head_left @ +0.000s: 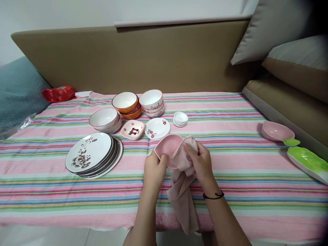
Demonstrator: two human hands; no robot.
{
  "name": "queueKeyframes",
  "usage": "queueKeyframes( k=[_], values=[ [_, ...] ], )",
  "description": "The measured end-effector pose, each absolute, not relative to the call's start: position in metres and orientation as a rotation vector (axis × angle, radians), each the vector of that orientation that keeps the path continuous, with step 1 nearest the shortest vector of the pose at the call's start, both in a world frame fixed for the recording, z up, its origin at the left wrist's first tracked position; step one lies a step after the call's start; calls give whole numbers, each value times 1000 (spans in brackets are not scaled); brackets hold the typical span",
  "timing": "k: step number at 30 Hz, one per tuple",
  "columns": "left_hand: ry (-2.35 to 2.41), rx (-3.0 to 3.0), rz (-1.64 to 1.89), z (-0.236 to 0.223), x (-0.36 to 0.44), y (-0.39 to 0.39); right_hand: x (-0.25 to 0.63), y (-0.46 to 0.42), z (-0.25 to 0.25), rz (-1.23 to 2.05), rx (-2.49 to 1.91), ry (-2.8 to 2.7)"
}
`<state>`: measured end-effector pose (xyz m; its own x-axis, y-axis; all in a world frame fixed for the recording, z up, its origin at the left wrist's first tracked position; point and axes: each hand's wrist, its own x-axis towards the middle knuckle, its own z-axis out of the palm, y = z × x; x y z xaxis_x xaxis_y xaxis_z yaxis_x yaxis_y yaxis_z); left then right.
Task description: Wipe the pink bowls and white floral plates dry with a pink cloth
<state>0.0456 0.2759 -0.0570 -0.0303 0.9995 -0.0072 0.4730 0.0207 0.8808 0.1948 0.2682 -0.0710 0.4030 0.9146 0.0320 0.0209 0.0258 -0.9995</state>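
A small pink bowl (167, 145) is tilted up above the striped cloth, with my left hand (155, 169) gripping its left rim, thumb inside. My right hand (201, 160) pinches a pale pink cloth (183, 159) over the bowl's right edge. The cloth's loose end hangs down between my forearms. Just behind the bowl lies a short stack of white plates with red flowers (157, 128). Small white dishes (180, 118) are stacked a little farther back. My right fingers are partly hidden by the cloth.
Large flower-patterned plates (88, 153) form a stack at left. Behind them stand white bowls (105, 119), orange bowls (125, 102), flowered bowls (151, 100) and a square cat dish (132, 129). At right are a pink bowl (278, 131) and a green leaf-shaped dish (309, 162).
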Motion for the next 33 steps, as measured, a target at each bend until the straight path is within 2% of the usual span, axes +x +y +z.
queueKeyframes(
  k=[9,33],
  values=[
    [1562,1371,950,-56,46,275,196,267,-72,918,-1325,-938],
    [1669,1449,1009,-58,50,272,198,268,-73,882,-1333,-936]
  ],
)
